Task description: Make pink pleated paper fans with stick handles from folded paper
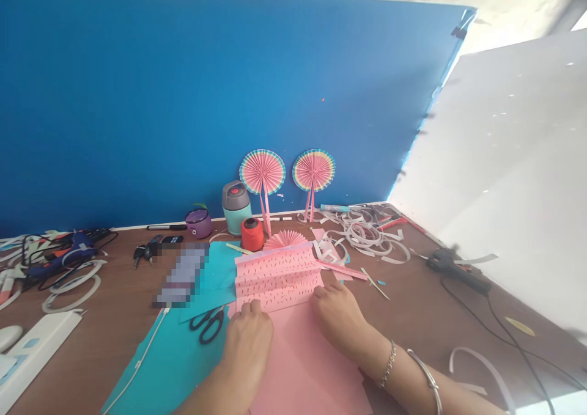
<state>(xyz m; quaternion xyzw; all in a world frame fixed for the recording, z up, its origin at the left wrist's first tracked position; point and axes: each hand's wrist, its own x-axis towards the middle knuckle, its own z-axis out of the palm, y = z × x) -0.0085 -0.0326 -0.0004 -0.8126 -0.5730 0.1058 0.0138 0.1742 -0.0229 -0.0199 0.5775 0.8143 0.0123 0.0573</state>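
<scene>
A pink paper with red dashes (279, 283) lies in front of me, creased in wide pleats. My left hand (250, 335) is closed at its near left corner, fingers curled over the edge. At the near right corner my right hand (337, 317) grips the same edge, fingertips partly hidden. Plain pink sheets (302, 366) lie beneath both hands. Black-handled scissors (211, 326) rest on the teal paper (169, 366) left of my left hand. Behind the patterned paper lies a pleated pink fan piece (285, 239), and a folded pink strip (343, 270) sticks out on the right.
Two round paper fans (263, 172) lean on the blue board (183, 97). Near them stand a teal flask (236, 210) and a red thread spool (252, 235). White paper strips (367, 231) lie back right, a glue gun (456, 268) right, a power strip (41, 360) left.
</scene>
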